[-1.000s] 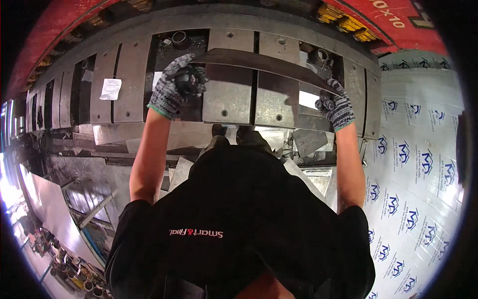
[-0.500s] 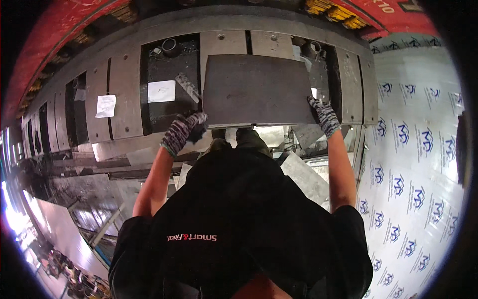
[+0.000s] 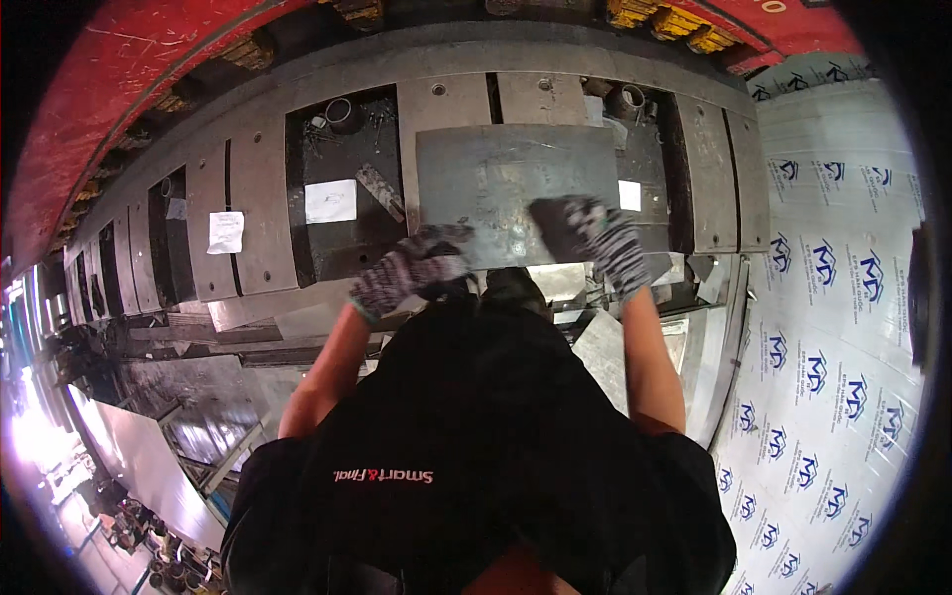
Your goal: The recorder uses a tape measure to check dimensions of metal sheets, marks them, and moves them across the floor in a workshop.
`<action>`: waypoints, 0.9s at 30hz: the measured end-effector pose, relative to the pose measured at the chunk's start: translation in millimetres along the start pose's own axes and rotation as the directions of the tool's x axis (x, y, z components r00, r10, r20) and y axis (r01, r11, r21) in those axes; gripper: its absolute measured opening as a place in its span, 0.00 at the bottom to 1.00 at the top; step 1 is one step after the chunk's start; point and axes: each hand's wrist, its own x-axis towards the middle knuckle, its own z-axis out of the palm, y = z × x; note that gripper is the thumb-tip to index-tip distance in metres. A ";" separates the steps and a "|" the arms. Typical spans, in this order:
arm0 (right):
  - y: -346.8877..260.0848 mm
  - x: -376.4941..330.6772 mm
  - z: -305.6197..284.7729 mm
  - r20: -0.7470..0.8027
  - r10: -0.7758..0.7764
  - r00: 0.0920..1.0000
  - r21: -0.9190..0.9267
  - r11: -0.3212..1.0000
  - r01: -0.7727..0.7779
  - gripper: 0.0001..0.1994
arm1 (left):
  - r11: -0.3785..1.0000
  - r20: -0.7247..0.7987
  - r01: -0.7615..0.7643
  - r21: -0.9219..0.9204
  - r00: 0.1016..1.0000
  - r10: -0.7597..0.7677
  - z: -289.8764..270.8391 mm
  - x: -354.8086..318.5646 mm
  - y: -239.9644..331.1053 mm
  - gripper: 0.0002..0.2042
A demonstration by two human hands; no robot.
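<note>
A grey rectangular metal sheet (image 3: 501, 178) lies flat on the steel machine bed in front of me. Its near edge faces my body. My left hand (image 3: 416, 266), in a black-and-white knitted glove, is at the near left corner, its fingers stretched inward. Whether those fingertips touch the sheet I cannot tell. Over the right part of the sheet is my right hand (image 3: 600, 238), in a matching glove with a dark palm side. Its fingers point left and look loosely extended, with nothing seen in them.
Recesses with metal rings (image 3: 340, 114) and small hardware flank the sheet. White papers (image 3: 330, 201) and a flat metal strip (image 3: 380, 192) lie on the left. A red machine body (image 3: 178, 59) arches overhead. Silvery printed wall sheeting (image 3: 813, 327) stands at right; loose metal sheets (image 3: 620, 352) lie below.
The sheet has gone down from between my hands onto the bed and looks lighter. Both hands have left its sides and moved inward, the right one over its surface.
</note>
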 end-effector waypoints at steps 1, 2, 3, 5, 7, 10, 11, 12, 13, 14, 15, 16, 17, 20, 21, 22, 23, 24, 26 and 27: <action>-29.0 -2.3 13.5 0.073 0.059 0.996 0.270 0.960 -0.077 0.14 | 0.999 0.021 -0.010 -0.050 1.000 0.012 9.6 14.5 16.0 0.23; -52.1 -2.0 19.0 0.092 -0.135 0.987 0.079 0.989 0.128 0.15 | 0.995 0.058 -0.013 -0.099 0.998 0.019 23.1 34.3 32.1 0.23; -68.5 -0.5 16.8 0.163 -0.337 0.927 -0.134 0.924 0.359 0.15 | 0.981 0.069 -0.097 -0.166 0.992 0.109 31.7 48.7 46.2 0.24; -88.9 -0.1 3.6 0.281 -0.063 0.958 0.344 0.938 -0.039 0.15 | 0.938 0.128 0.033 -0.346 0.992 0.012 37.0 63.9 66.1 0.26; -97.4 3.8 -9.2 0.357 0.024 0.934 0.550 0.803 -0.231 0.17 | 0.903 0.144 0.062 -0.424 0.990 -0.001 40.9 76.3 80.2 0.27; -89.2 12.3 -25.0 0.399 -0.038 0.916 0.571 0.792 -0.216 0.19 | 0.954 0.061 0.018 -0.299 0.998 0.000 43.2 85.9 91.8 0.26; -84.0 14.6 -26.0 0.345 -0.117 0.931 0.687 0.708 -0.165 0.19 | 0.960 0.065 0.020 -0.280 0.998 -0.001 44.4 89.0 94.6 0.25; -77.7 16.7 -24.8 0.338 -0.143 0.930 0.737 0.654 -0.167 0.20 | 0.967 0.068 0.018 -0.254 0.998 -0.001 46.0 92.4 97.0 0.25; -69.1 17.9 -24.2 0.330 -0.168 0.929 0.783 0.599 -0.170 0.21 | 0.971 0.071 -0.013 -0.240 0.997 0.031 46.9 96.0 98.9 0.25; -56.1 18.6 -27.3 0.493 -0.083 0.866 0.768 0.510 -0.388 0.18 | 0.988 0.079 0.033 -0.150 0.997 -0.021 47.3 100.1 100.4 0.24; -43.1 18.5 -28.3 0.508 -0.079 0.858 0.785 0.452 -0.423 0.18 | 0.996 0.086 0.050 -0.073 0.995 -0.044 45.6 104.3 101.0 0.24; -28.8 18.4 -29.8 0.524 -0.076 0.848 0.798 0.393 -0.457 0.18 | 0.998 0.090 0.066 0.004 0.994 -0.066 42.0 109.0 100.8 0.23; -13.5 19.2 -31.0 0.497 -0.148 0.855 0.843 0.316 -0.435 0.17 | 0.993 0.093 0.121 0.004 0.988 -0.121 36.5 112.4 99.5 0.22; 45.1 41.3 -38.3 0.314 -0.135 0.940 0.838 0.506 -0.207 0.15 | 0.973 0.078 0.183 0.140 0.978 -0.196 6.2 120.8 89.5 0.16; 67.3 49.5 -43.7 0.138 -0.231 0.963 0.784 0.620 0.036 0.16 | 0.918 0.084 0.376 0.127 0.918 -0.387 -4.9 128.4 84.3 0.16; 88.6 57.7 -48.5 -0.045 -0.172 0.984 0.710 0.687 0.153 0.16 | 0.826 0.094 0.552 0.114 0.822 -0.562 -17.0 137.6 78.8 0.15; 109.3 66.8 -54.4 -0.104 -0.227 0.968 0.487 0.837 0.248 0.17 | 0.858 0.014 0.429 0.281 0.892 -0.451 -27.2 144.1 73.3 0.15; 128.2 75.9 -60.8 -0.034 -0.226 0.974 0.134 0.964 0.229 0.19 | 0.842 -0.045 0.305 0.446 0.947 -0.319 -35.1 150.6 68.1 0.15; 154.0 101.2 -64.4 0.129 0.001 0.992 -0.230 0.973 0.029 0.21 | 0.830 -0.104 0.227 0.509 0.974 -0.203 -45.5 166.1 59.2 0.14; 157.5 113.1 -55.5 0.084 0.179 0.980 -0.052 0.983 -0.175 0.20 | 0.874 -0.124 0.262 0.409 0.965 -0.231 -46.5 177.3 55.7 0.15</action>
